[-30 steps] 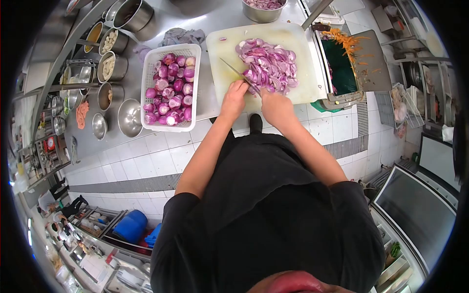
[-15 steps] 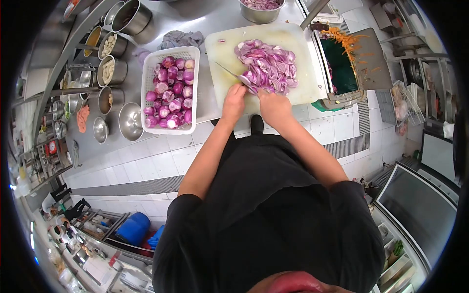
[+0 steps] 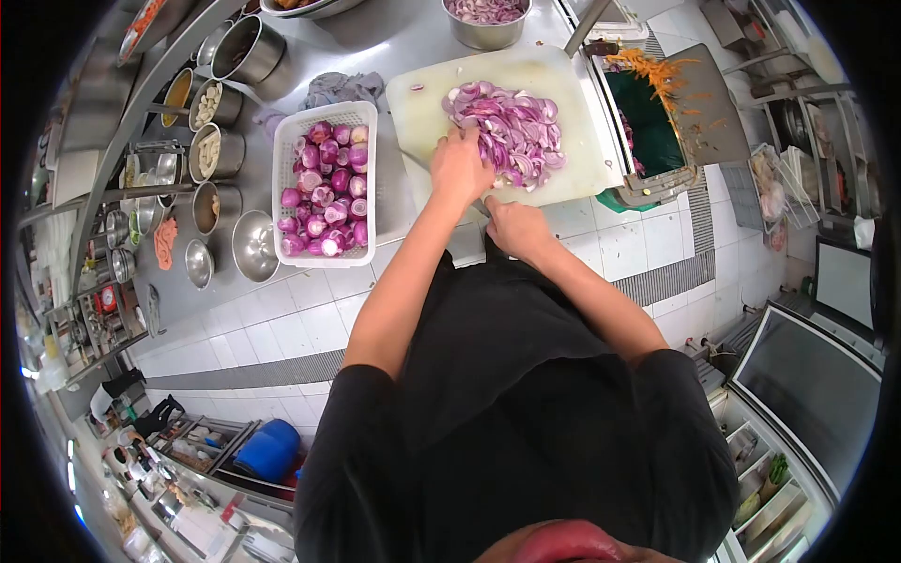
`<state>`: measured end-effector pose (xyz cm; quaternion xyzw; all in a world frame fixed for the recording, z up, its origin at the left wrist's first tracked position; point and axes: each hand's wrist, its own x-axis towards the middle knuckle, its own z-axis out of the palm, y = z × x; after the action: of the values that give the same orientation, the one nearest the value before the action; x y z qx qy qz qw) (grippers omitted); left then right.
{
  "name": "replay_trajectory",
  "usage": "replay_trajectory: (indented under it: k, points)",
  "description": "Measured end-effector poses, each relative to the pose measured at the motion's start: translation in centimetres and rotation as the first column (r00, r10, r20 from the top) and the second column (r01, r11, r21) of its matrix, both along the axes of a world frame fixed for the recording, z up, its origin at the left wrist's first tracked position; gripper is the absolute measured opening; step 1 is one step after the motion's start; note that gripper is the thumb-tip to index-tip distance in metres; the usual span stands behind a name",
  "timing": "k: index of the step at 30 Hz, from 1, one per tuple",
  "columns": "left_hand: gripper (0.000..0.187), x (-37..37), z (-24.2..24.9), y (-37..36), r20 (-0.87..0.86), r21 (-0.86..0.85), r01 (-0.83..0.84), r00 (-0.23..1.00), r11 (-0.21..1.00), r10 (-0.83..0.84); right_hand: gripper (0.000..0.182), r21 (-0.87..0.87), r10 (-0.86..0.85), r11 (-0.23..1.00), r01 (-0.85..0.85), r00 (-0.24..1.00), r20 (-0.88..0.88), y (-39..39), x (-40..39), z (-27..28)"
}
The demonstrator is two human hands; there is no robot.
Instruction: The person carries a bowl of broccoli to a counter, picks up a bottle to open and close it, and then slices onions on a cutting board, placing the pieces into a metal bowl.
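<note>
A pile of sliced red onion (image 3: 521,131) lies on the white cutting board (image 3: 587,113). My left hand (image 3: 460,169) rests against the near left side of the pile, fingers stretched over the slices. Close to the board's front edge, my right hand (image 3: 518,228) is closed around the handle of a knife (image 3: 413,159). The blade points up and left, and its middle is hidden under my left hand. Left of the board stands a white plastic basket (image 3: 373,188) holding several peeled red onions (image 3: 324,195).
A metal pot of sliced onion (image 3: 488,36) stands behind the board. To the right is a bin with a green liner (image 3: 657,131), orange peelings (image 3: 662,75) on its rim. Metal pots (image 3: 218,155), bowls (image 3: 255,246) and a grey cloth (image 3: 345,89) sit on the left.
My left hand has moved up onto the sliced onion. The right hand has drawn back toward me with the knife, and the view has shifted slightly.
</note>
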<state>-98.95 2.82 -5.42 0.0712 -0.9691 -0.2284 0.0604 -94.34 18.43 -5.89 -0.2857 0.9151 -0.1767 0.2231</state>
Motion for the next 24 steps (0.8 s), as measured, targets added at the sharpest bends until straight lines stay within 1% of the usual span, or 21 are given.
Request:
replay_trajectory:
  k: [1, 3, 4, 6, 7, 9, 10, 12, 14, 16, 17, 19, 20, 21, 22, 23, 24]
  points:
    - [0.037, -0.5, -0.5, -0.2, -0.004, 0.0, 0.001, 1.0, 1.0, -0.001, 0.023, 0.0, -0.001, 1.0, 0.001, 1.0, -0.004, 0.0, 0.0, -0.3]
    - [0.036, -1.1, -1.5, -0.6, 0.073, -0.001, 0.041, 0.997, 0.999, -0.041, 0.026, 0.059, -0.006, 0.998, 0.006, 1.0, 0.015, 0.1, -0.5, -0.8]
    - [0.036, -1.0, -1.0, -0.9, 0.069, -0.003, 0.046, 0.997, 0.999, -0.046, 0.026, 0.057, -0.012, 0.998, 0.011, 1.0, 0.011, 0.3, -0.9, -1.1]
    - [0.03, 0.2, -0.1, -1.7, -0.104, 0.28, 0.035, 0.995, 0.959, -0.006, 0.029, 0.028, -0.107, 0.994, 0.109, 0.992, -0.061, 1.0, -2.0, -1.8]
    - [0.03, 1.1, -0.2, -2.0, -0.1, 0.27, 0.028, 0.995, 0.963, -0.001, 0.029, 0.017, -0.101, 0.995, 0.102, 0.993, -0.056, 1.2, -2.6, -1.7]
    - [0.024, 3.3, -1.7, -2.7, -0.223, 0.343, 0.065, 0.975, 0.937, 0.014, 0.028, 0.064, -0.148, 0.987, 0.15, 0.988, -0.044, 1.2, -3.6, -0.9]
    - [0.022, 4.1, -2.3, -3.0, -0.239, 0.332, 0.079, 0.971, 0.94, 0.003, 0.028, 0.058, -0.141, 0.988, 0.143, 0.989, -0.036, 0.9, -3.7, -0.4]
    - [0.024, 5.0, -3.6, -3.1, -0.263, 0.316, 0.057, 0.964, 0.947, 0.03, 0.028, 0.036, -0.137, 0.99, 0.138, 0.99, -0.042, 0.5, -3.6, -1.0]
    - [0.026, 5.1, -3.4, -2.7, -0.284, 0.312, 0.045, 0.958, 0.949, 0.048, 0.028, 0.025, -0.145, 0.989, 0.146, 0.988, -0.046, 0.6, -3.4, -1.8]
    - [0.032, 4.3, -3.5, -2.5, -0.401, 0.189, 0.194, 0.91, 0.962, -0.105, 0.029, -0.02, -0.126, 0.992, 0.125, 0.988, -0.093, 0.7, -3.5, -2.2]
    - [0.032, 4.1, -3.8, -2.5, -0.401, 0.193, 0.19, 0.911, 0.963, -0.099, 0.029, -0.016, -0.122, 0.993, 0.121, 0.988, -0.094, 0.7, -3.7, -2.1]
    - [0.037, 3.7, -3.5, -2.3, -0.217, 0.268, 0.123, 0.974, 0.956, -0.064, 0.028, 0.024, -0.107, 0.994, 0.108, 0.994, -0.038, 0.6, -4.3, -1.7]
    - [0.037, 3.6, -2.9, -2.3, -0.218, 0.268, 0.123, 0.974, 0.956, -0.064, 0.028, 0.024, -0.107, 0.994, 0.108, 0.994, -0.038, 0.4, -4.4, -1.5]
    - [0.036, 3.7, -2.3, -2.4, 0.015, 0.428, -0.087, 0.996, 0.9, 0.089, 0.028, 0.027, -0.104, 0.994, 0.106, 0.993, -0.062, 0.3, -4.5, -1.3]
    - [0.036, 3.9, -1.9, -2.5, 0.272, 0.52, -0.316, 0.942, 0.793, 0.197, 0.028, 0.031, -0.103, 0.994, 0.105, 0.992, -0.08, 0.3, -4.3, -1.1]
    - [0.036, 4.5, -2.9, -2.8, 0.281, 0.518, -0.319, 0.94, 0.794, 0.195, 0.028, 0.033, -0.105, 0.994, 0.108, 0.992, -0.071, 0.3, -4.0, -1.0]
    - [0.033, 5.3, -4.5, -3.5, 0.13, 0.423, -0.321, 0.947, 0.847, 0.293, 0.028, 0.026, -0.094, 0.995, 0.097, 0.992, -0.084, 0.3, -3.8, -0.8]
